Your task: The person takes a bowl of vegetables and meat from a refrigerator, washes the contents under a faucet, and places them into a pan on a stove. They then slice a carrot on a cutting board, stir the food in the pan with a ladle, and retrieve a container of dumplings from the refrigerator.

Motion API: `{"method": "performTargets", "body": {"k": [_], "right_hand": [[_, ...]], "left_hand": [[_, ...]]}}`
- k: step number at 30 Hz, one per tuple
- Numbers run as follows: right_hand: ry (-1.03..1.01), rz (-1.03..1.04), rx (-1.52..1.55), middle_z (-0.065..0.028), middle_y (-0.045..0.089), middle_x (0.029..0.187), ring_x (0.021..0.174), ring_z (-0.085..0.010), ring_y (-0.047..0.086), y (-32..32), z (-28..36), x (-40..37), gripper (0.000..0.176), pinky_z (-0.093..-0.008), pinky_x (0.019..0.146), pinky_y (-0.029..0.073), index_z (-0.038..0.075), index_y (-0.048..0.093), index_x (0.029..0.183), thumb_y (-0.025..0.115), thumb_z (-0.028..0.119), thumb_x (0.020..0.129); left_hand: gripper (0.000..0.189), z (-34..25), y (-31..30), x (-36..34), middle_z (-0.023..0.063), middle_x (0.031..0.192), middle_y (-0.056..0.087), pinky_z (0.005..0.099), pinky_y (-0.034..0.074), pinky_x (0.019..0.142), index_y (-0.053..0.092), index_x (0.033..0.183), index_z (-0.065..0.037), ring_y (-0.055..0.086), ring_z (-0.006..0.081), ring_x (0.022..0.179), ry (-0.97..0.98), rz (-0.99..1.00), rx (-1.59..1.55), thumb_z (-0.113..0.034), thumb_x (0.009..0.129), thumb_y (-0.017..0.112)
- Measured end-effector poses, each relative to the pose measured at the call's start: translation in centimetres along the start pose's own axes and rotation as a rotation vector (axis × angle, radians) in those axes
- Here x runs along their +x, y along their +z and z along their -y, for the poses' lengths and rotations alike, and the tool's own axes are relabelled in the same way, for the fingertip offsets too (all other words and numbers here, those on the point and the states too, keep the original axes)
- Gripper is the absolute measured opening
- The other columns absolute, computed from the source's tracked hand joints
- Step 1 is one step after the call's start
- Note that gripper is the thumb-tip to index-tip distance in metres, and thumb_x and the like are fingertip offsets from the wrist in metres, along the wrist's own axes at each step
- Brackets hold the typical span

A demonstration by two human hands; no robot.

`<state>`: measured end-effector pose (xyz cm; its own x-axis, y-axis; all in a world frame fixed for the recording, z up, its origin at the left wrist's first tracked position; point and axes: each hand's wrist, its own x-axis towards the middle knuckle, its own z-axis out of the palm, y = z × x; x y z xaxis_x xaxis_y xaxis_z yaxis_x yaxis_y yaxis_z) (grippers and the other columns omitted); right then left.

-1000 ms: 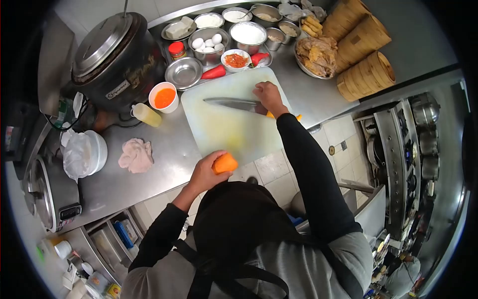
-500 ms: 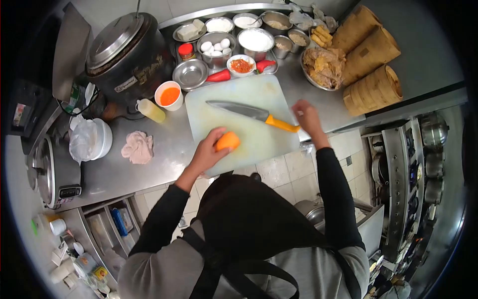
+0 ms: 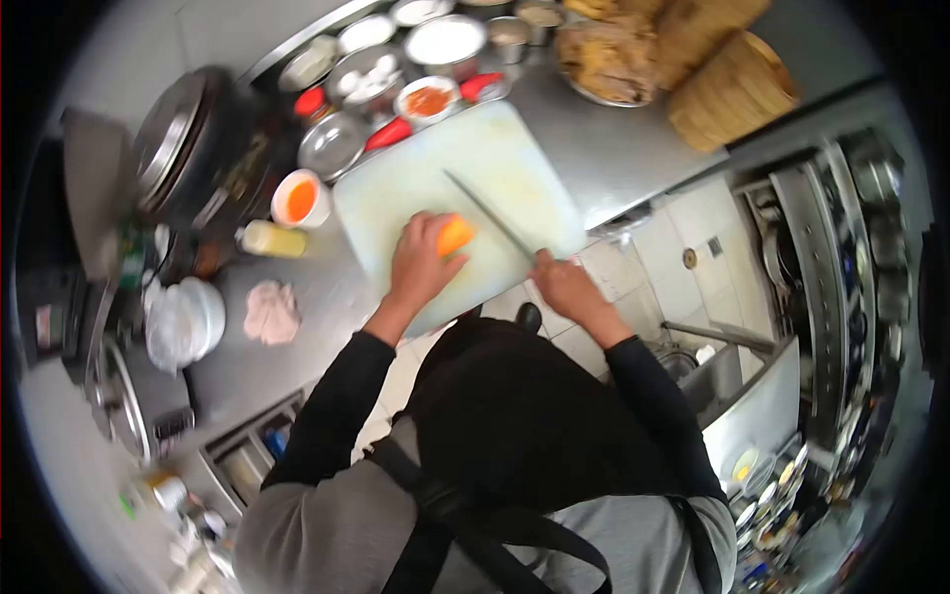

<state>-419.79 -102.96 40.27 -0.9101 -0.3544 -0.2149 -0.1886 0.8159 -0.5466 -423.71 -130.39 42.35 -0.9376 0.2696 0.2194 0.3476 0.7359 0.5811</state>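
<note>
On the pale cutting board (image 3: 515,158), my left hand (image 3: 420,265) has its fingers closed round a short, thick orange piece of carrot (image 3: 456,235). My right hand (image 3: 571,290) grips the kitchen knife (image 3: 491,212) by its handle, which the fingers mostly cover. The blade is turned edge-on and slants up and left above the board, to the right of the carrot and apart from it. Behind the board lie red chili peppers (image 3: 389,134) and a white bowl of chopped red-orange pieces (image 3: 427,100).
Left of the board are a white tub with orange contents (image 3: 301,201), a yellowish squeeze bottle (image 3: 274,240) and a crumpled pink cloth (image 3: 271,313). A dark cooker (image 3: 213,148) stands farther back. Bamboo steamers (image 3: 732,92) are at the back right.
My right hand has taken the knife by its handle, lifting it and turning the blade on edge. My left hand still holds the carrot. The whole view has tilted.
</note>
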Motion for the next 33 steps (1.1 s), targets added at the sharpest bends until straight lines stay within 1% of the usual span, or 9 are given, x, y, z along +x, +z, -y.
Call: {"method": "performTargets", "body": {"k": [3, 7, 8, 15, 19, 20, 24, 28, 33], "right_hand": [[-0.065, 0.004, -0.028, -0.023, 0.064, 0.079, 0.076, -0.04, 0.065, 2.0, -1.6, -0.5, 0.047, -0.0495, 0.066, 0.051, -0.008, 0.047, 0.125, 0.054, 0.008, 0.082], [0.141, -0.094, 0.019, -0.0233, 0.065, 0.073, 0.069, -0.0429, 0.066, -2.4, 0.4, -1.6, 0.041, -0.0526, 0.062, 0.052, -0.006, 0.047, 0.12, 0.053, 0.019, 0.087], [0.209, 0.016, 0.07, -0.0268, 0.067, 0.091, 0.084, -0.0424, 0.068, -4.5, 1.4, -1.6, 0.043, -0.053, 0.071, 0.053, -0.005, 0.049, 0.125, 0.05, 0.017, 0.088], [0.129, -0.014, 0.012, -0.024, 0.068, 0.085, 0.078, -0.0428, 0.068, -2.8, 0.3, -1.2, 0.04, -0.0514, 0.065, 0.054, -0.004, 0.051, 0.121, 0.054, 0.015, 0.087], [0.098, 0.027, -0.175, -0.0226, 0.069, 0.102, 0.093, -0.0367, 0.069, 1.0, -0.1, 1.2, 0.054, -0.0538, 0.074, 0.054, 0.002, 0.045, 0.139, 0.052, 0.013, 0.086], [0.118, 0.048, -0.142, -0.0198, 0.069, 0.088, 0.08, -0.036, 0.068, -0.3, 1.0, 0.6, 0.062, -0.0462, 0.068, 0.055, -0.005, 0.042, 0.138, 0.057, 0.014, 0.08], [0.204, 0.061, -0.049, -0.0241, 0.068, 0.089, 0.083, -0.0419, 0.067, -1.0, 2.0, 1.7, 0.039, -0.0513, 0.072, 0.055, -0.002, 0.048, 0.122, 0.052, 0.014, 0.087], [0.193, -0.032, -0.049, -0.0264, 0.066, 0.08, 0.073, -0.0449, 0.066, -3.8, 3.8, 1.1, 0.017, -0.053, 0.065, 0.055, 0.001, 0.048, 0.104, 0.047, 0.011, 0.091], [0.226, -0.013, -0.214, -0.0217, 0.063, 0.079, 0.066, -0.0415, 0.066, -6.0, 6.0, -4.1, 0.016, -0.0476, 0.056, 0.055, 0.004, 0.048, 0.104, 0.051, 0.011, 0.09]], "left_hand": [[0.055, 2.4, 3.0, 0.7, 0.0186, 0.115, 0.059, 0.0451, 0.045, 0.096, 0.054, 0.124, -0.001, 0.055, 0.0386, 0.109, 0.0, -0.037, -0.088, -0.011, 0.074, 0.077], [0.06, 1.7, 1.2, 2.9, 0.017, 0.122, 0.058, 0.0388, 0.044, 0.099, 0.049, 0.135, 0.0, 0.057, 0.0296, 0.114, -0.195, 0.395, -0.52, -0.018, 0.084, 0.074], [0.059, 1.7, 1.3, 3.0, 0.018, 0.123, 0.056, 0.0395, 0.043, 0.1, 0.048, 0.136, 0.001, 0.055, 0.0313, 0.115, -0.078, 0.41, -0.391, -0.019, 0.086, 0.072], [0.059, -1.8, 1.8, 2.6, 0.022, 0.123, 0.052, 0.0443, 0.04, 0.102, 0.045, 0.136, 0.0, 0.049, 0.039, 0.118, 0.125, 0.084, -0.003, -0.021, 0.086, 0.068], [0.062, 3.2, 4.8, 3.3, 0.0229, 0.117, 0.059, 0.0469, 0.044, 0.097, 0.05, 0.133, 0.001, 0.055, 0.0408, 0.109, 0.151, -0.001, -0.13, -0.026, 0.082, 0.075], [0.061, 2.5, 3.9, 3.4, 0.0228, 0.117, 0.059, 0.0476, 0.046, 0.093, 0.051, 0.133, 0.001, 0.057, 0.0397, 0.106, 0.14, 0.092, -0.109, -0.028, 0.084, 0.074], [0.06, 0.0, 2.5, 3.5, 0.0201, 0.114, 0.055, 0.0457, 0.043, 0.094, 0.045, 0.136, -0.002, 0.054, 0.0395, 0.108, 0.074, -0.023, -0.101, -0.029, 0.088, 0.068], [0.032, 0.7, 2.6, 3.2, 0.0143, 0.113, 0.053, 0.0426, 0.049, 0.084, 0.056, 0.115, -0.008, 0.058, 0.0353, 0.098, 0.119, -0.013, -0.047, -0.026, 0.091, 0.066], [0.026, 0.7, 2.7, 3.6, 0.0119, 0.109, 0.05, 0.0409, 0.05, 0.079, 0.058, 0.112, -0.011, 0.058, 0.031, 0.094, 0.097, 0.027, -0.04, -0.028, 0.093, 0.065]]}}
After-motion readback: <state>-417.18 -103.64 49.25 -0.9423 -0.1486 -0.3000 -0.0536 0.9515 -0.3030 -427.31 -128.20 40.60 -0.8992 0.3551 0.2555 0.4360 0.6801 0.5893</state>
